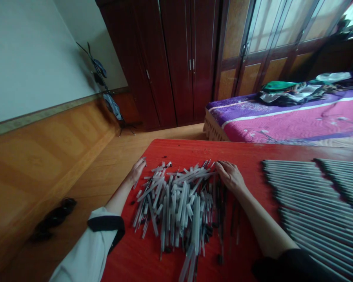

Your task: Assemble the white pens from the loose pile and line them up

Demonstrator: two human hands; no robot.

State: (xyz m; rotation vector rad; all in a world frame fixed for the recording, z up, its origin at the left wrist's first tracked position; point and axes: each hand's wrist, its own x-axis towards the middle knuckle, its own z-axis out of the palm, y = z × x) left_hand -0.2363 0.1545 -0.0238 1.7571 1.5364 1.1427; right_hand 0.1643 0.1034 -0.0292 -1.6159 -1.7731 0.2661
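A loose heap of pen parts (181, 203), mostly clear plastic barrels with thin refills and small black caps, is spread over the red table (170, 147). At the heap's far left, beside the table's edge, my left hand (137, 171) rests with its fingers stretched forward. I see nothing held in it, though its inner side is hidden. My right hand (231, 176) lies palm down against the heap's right side, fingers extended and thumb towards the parts. Some thin dark refills (220, 207) lie just below it.
Rows of pens (308, 196) with black ends lie side by side on the table's right. Beyond the table stand a bed (270, 125) with clothes (291, 92) on it and dark wardrobes (176, 62). A coat stand (106, 86) is in the corner; black items (57, 215) lie on the floor.
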